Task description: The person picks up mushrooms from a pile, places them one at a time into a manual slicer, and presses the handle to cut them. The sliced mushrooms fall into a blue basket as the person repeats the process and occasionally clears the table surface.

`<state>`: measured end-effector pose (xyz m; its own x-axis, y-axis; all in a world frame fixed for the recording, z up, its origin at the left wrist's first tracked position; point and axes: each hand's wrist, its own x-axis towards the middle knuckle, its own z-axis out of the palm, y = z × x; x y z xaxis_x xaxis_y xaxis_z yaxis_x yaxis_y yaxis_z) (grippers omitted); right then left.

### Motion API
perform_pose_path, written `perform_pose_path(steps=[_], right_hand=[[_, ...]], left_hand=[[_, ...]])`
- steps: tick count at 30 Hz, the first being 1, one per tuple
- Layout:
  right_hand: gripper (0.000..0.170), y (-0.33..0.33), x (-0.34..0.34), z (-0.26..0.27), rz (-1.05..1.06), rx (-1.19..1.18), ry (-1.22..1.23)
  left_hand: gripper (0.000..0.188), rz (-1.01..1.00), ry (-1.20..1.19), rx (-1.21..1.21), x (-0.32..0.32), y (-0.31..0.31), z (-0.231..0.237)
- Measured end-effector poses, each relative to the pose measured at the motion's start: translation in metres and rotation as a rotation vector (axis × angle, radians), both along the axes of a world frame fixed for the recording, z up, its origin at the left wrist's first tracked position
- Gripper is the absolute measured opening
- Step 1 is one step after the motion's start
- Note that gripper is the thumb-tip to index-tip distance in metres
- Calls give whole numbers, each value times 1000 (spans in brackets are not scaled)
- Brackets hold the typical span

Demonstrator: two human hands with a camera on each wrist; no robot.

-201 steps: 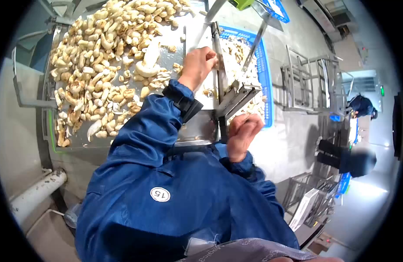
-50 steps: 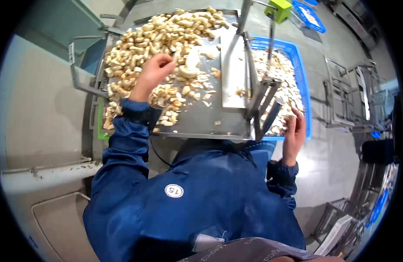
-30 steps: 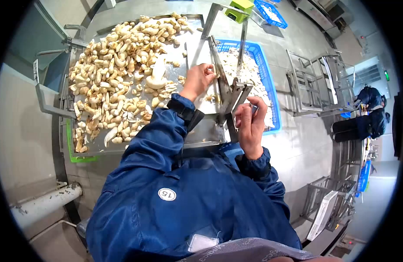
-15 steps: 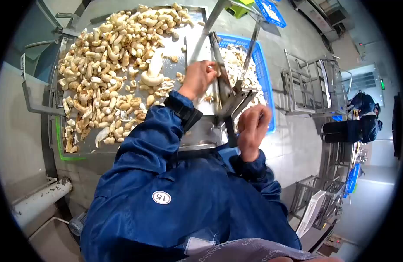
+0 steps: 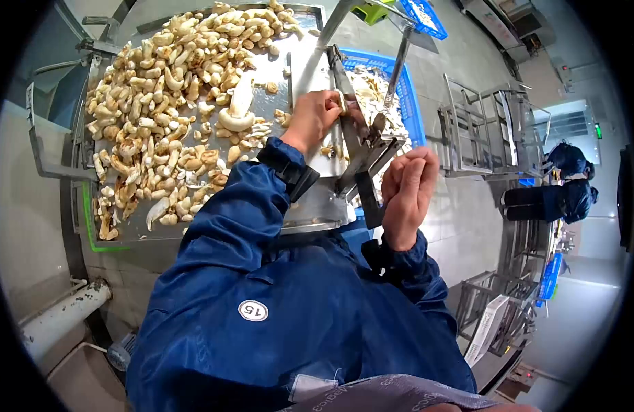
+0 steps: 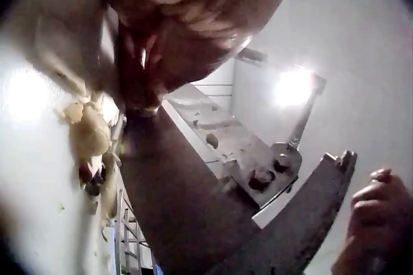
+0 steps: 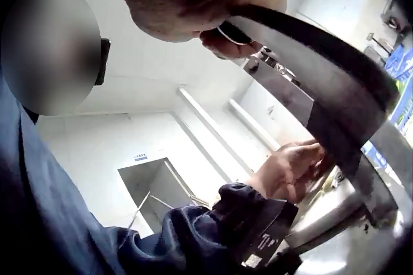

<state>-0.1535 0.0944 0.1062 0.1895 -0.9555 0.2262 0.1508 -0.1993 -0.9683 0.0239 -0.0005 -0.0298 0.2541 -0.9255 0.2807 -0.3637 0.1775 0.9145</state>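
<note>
The person's left grip (image 5: pixel 313 118) is pinched together on a pale mushroom piece (image 5: pixel 341 103), which sits at its fingertips, right beside the blade (image 5: pixel 353 120). That closeness looks like the main hazard: a fingertip straying under the edge could be cut, and a loosely pinched piece could twist and slice unevenly. Loose scraps (image 6: pixel 90 134) near the left grip may catch beneath the blade. To the left grip's right, toward the body, the right grip (image 5: pixel 407 196) has bent fingers near the lever (image 5: pixel 372 206); whether it clasps anything cannot be told, and poor control there might drop the blade early. Beyond the blade, slices (image 5: pixel 372 81) might overflow the blue crate (image 5: pixel 414 103). Left of the left grip, the mushroom pile (image 5: pixel 173 89) could slump across the desk (image 5: pixel 310 209).
</note>
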Motion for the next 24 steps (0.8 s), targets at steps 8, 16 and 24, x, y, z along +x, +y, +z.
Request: perform_pose_path(steps=[8, 16, 24], right_hand=[[26, 21, -16, -119, -67, -334, 61], [24, 17, -19, -124, -87, -363, 66], [21, 14, -23, -127, -36, -408, 102]], left_hand=[[25, -33, 24, 90, 4, -2, 5], [39, -138, 337, 150, 3, -8, 13], [36, -197, 70, -81, 7, 34, 56]])
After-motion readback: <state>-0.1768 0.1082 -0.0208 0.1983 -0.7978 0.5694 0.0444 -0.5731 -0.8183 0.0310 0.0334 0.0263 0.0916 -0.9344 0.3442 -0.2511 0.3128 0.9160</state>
